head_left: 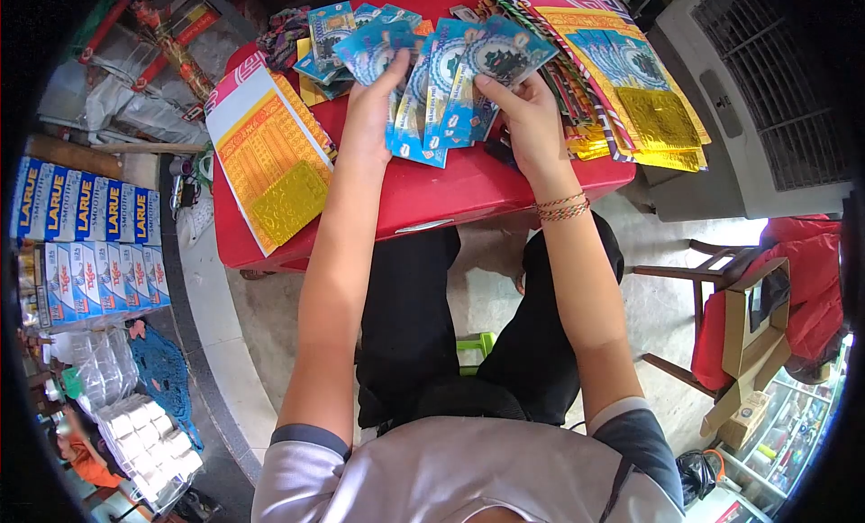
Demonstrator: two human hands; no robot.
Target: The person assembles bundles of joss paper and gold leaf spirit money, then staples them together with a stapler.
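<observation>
A fan of blue printed paper notes [441, 81] is spread between my two hands above the red table [405, 199]. My left hand [377, 100] grips the fan's left side, its thumb lying over the front. On the other side my right hand [530, 118] pinches the notes, thumb on top and other fingers mostly hidden behind. More blue notes [330, 29] lie in a pile beyond my left hand. Below left is an orange and white printed sheet [270, 131] with a gold foil square [293, 199] on it. Right of my right hand sits a thick stack of colourful papers [590, 23], topped with blue notes and gold foil [658, 118].
A grey air cooler [662, 194] stands close to the table's right. Blue beer cartons [99, 280] are stacked at left. A wooden chair [698, 271] with red cloth and an opened cardboard box [752, 334] is at right. A green stool [478, 347] shows between my legs.
</observation>
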